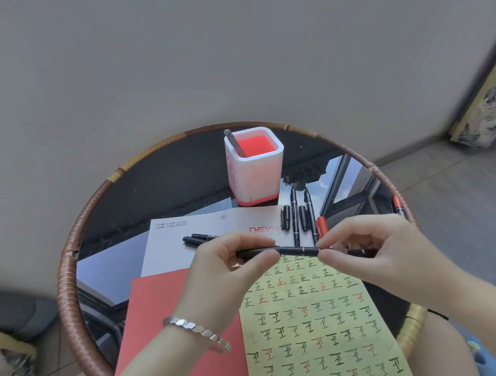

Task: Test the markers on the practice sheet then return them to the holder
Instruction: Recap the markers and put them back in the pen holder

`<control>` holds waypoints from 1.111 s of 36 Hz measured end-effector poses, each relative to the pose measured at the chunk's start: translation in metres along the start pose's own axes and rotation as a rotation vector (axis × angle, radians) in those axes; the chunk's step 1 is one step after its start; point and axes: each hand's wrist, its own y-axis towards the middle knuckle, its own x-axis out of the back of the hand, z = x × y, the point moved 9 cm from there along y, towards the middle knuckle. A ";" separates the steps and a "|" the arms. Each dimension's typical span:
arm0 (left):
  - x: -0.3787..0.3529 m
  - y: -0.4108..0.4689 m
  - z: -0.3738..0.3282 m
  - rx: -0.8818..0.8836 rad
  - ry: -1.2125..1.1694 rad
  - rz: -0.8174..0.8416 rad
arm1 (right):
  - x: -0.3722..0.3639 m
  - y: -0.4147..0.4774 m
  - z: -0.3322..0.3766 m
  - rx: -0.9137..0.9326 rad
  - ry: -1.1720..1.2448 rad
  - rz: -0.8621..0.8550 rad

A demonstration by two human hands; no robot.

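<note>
Round glass table (67, 283), wicker-rimmed, carries the work. I hold one black marker (297, 250) level above the top edge of the yellow practice sheet (317, 333). My left hand (227, 269) pinches its left part and my right hand (379, 253) pinches its right part. Beyond them stands the white holder (254, 175) with one pen (236, 146) inside. Loose markers (294, 213) and caps (286, 218) lie just beside the holder. A red sheet (170, 333) lies left of the practice sheet.

Red sheet (154, 301) and white leaflet (167, 251) lie on a rattan-rimmed table (67, 286).
</note>
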 end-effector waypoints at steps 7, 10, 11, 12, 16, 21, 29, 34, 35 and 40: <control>-0.013 -0.001 -0.014 -0.088 0.021 0.057 | 0.000 -0.002 0.024 0.221 -0.151 -0.068; -0.016 -0.001 -0.022 -0.212 0.068 0.058 | 0.002 -0.002 0.024 0.234 -0.099 -0.113; -0.016 -0.001 -0.027 -0.268 0.095 0.056 | 0.002 -0.002 0.023 0.228 -0.077 -0.121; -0.017 -0.002 -0.033 -0.339 0.147 0.052 | 0.003 -0.002 0.023 0.218 -0.044 -0.126; -0.022 -0.011 -0.059 -0.706 0.440 0.032 | 0.005 0.000 0.017 0.123 0.183 -0.139; -0.027 -0.025 -0.072 -1.009 0.558 0.008 | -0.003 0.004 0.008 -0.048 0.436 -0.046; -0.025 0.018 -0.014 -0.221 0.321 0.159 | -0.024 0.010 -0.008 -0.091 -0.249 0.242; -0.035 0.029 0.009 0.060 0.327 0.227 | -0.027 0.020 -0.014 -0.144 -0.488 0.296; -0.033 0.032 0.010 0.076 0.315 0.205 | -0.018 0.028 -0.009 -0.123 -0.460 0.217; -0.012 0.041 0.012 0.069 0.369 0.103 | 0.050 0.075 0.031 0.071 -0.072 -0.352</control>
